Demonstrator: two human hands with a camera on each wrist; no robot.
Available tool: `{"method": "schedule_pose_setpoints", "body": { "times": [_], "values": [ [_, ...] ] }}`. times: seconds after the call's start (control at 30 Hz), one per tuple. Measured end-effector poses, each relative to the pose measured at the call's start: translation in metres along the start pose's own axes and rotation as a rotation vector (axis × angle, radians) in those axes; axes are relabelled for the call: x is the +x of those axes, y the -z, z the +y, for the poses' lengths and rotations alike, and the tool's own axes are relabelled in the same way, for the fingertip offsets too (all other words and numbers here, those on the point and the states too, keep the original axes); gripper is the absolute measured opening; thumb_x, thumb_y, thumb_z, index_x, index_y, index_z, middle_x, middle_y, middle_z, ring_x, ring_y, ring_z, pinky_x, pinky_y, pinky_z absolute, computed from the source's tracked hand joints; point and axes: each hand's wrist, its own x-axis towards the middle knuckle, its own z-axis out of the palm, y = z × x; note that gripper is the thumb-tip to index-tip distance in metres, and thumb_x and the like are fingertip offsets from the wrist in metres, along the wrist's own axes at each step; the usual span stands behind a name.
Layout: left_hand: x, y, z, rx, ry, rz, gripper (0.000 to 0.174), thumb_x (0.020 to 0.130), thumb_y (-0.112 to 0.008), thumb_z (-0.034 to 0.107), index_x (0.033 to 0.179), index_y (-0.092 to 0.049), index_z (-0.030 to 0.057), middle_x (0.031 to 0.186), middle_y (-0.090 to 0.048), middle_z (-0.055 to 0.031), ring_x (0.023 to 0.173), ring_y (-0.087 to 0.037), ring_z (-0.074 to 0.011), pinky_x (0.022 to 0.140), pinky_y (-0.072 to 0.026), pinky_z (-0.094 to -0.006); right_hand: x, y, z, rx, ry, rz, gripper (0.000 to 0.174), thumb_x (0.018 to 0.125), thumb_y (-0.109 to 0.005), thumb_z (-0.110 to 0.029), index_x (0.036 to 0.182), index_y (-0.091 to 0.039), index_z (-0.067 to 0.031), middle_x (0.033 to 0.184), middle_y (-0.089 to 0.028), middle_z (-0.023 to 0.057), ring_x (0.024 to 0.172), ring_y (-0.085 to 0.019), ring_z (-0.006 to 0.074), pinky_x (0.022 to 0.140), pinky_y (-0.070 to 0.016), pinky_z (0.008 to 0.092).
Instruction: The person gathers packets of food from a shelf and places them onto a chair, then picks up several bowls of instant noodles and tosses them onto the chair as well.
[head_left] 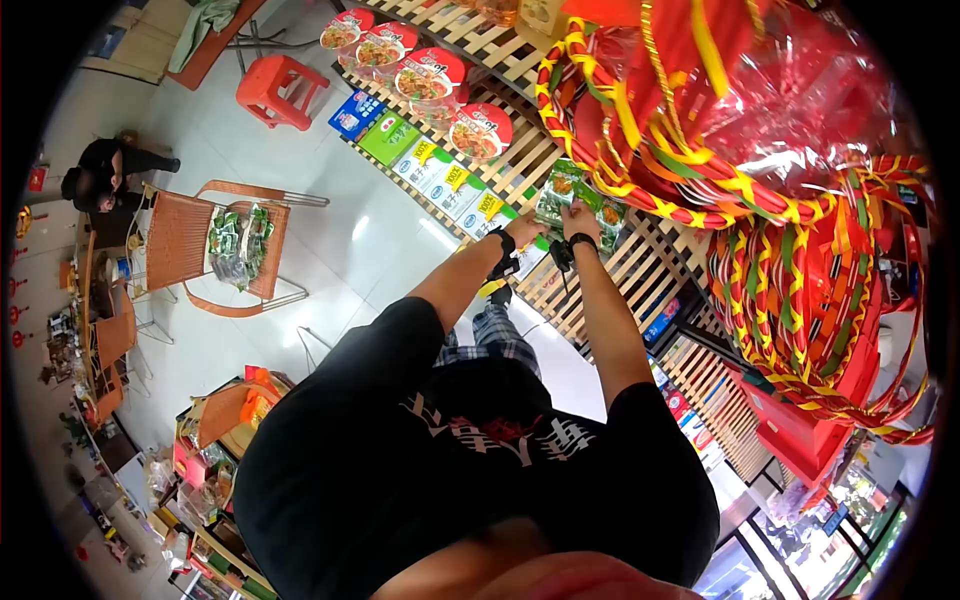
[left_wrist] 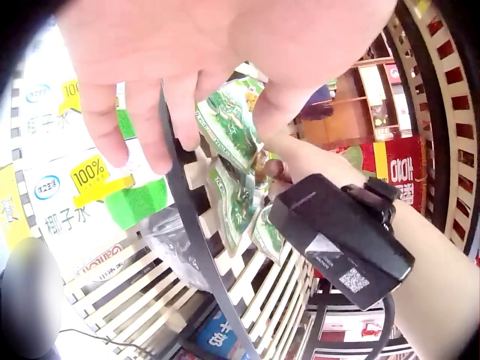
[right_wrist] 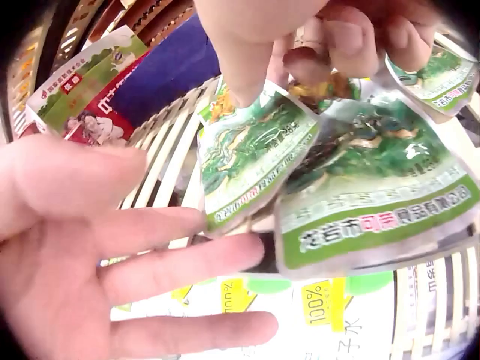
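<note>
Several green snack packets (right_wrist: 375,172) with printed landscapes hang over the slatted shelf (head_left: 645,270). My right hand (right_wrist: 330,37) grips their upper ends, its fingers curled and its thumb pressed on the left packet (right_wrist: 255,150). Palm showing, my left hand (right_wrist: 97,232) spreads its straight fingers beside the packets, with fingertips right at the lower edge of the left one. In the left wrist view, that hand's fingers hang down in front of the shelf edge, close to a packet (left_wrist: 232,124). A black device (left_wrist: 341,240) sits on my right wrist.
White coconut-water cartons (head_left: 450,180) line the shelf's front edge, with red-lidded bowls (head_left: 425,75) behind. Red wrapped baskets (head_left: 760,190) stand at right. More green packets (head_left: 240,240) lie on a wicker chair (head_left: 175,240). A red stool (head_left: 275,92) and another person (head_left: 110,170) are farther off.
</note>
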Motion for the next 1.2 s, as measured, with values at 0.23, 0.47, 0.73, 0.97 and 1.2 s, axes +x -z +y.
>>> {"method": "schedule_pose_setpoints", "body": {
  "times": [0.23,0.47,0.73,0.97,1.2],
  "values": [
    [-0.036,0.013,0.004,-0.163,0.131,0.082,0.044,0.082,-0.063,0.035,0.113,-0.056,0.0044,0.086,-0.066,-0.0057,0.066,-0.060,-0.0166,0.053,-0.0473,-0.0304,-0.023,-0.021,-0.008,0.388,0.186,0.086,0.020,0.085,-0.066,-0.028,0.087,-0.063,-0.0082,0.078,-0.069,0.0102,0.071,-0.067,0.0246,0.067,-0.0508,0.0368],
    [-0.154,0.056,-0.034,-0.092,0.101,-0.254,0.037,0.095,-0.053,0.029,0.120,-0.049,0.0028,0.089,-0.068,-0.0078,0.074,-0.068,-0.0186,0.056,-0.0514,-0.0275,-0.152,-0.016,-0.013,0.120,0.394,-0.106,0.026,0.090,-0.059,-0.031,0.095,-0.055,-0.0053,0.077,-0.062,0.0142,0.075,-0.062,0.0281,0.068,-0.0483,0.0375],
    [-0.321,0.152,-0.101,0.098,-0.255,-0.248,0.031,0.089,-0.059,0.026,0.110,-0.058,0.0035,0.091,-0.066,-0.0091,0.079,-0.061,-0.0199,0.076,-0.0492,-0.0340,-0.291,-0.047,-0.080,0.391,0.347,-0.782,0.021,0.088,-0.062,-0.017,0.100,-0.058,0.0004,0.077,-0.067,0.0096,0.065,-0.065,0.0153,0.059,-0.0485,0.0276],
    [-0.409,0.220,-0.156,0.379,-0.181,0.091,0.040,0.082,-0.064,0.038,0.111,-0.064,0.0105,0.087,-0.068,-0.0164,0.081,-0.064,-0.0315,0.076,-0.0493,-0.0408,-0.338,-0.123,-0.167,0.046,0.443,-0.969,0.025,0.088,-0.063,-0.022,0.102,-0.059,-0.0015,0.071,-0.067,0.0088,0.060,-0.065,0.0165,0.060,-0.0501,0.0308],
    [-0.495,0.269,-0.166,0.150,-0.193,0.481,0.037,0.088,-0.060,0.034,0.109,-0.063,0.0037,0.087,-0.067,-0.0185,0.076,-0.064,-0.0295,0.072,-0.0492,-0.0382,-0.364,-0.178,-0.275,0.019,0.716,-1.048,0.029,0.088,-0.063,-0.024,0.103,-0.060,0.0007,0.067,-0.065,0.0104,0.054,-0.063,0.0158,0.051,-0.0472,0.0290]
  ]
}}
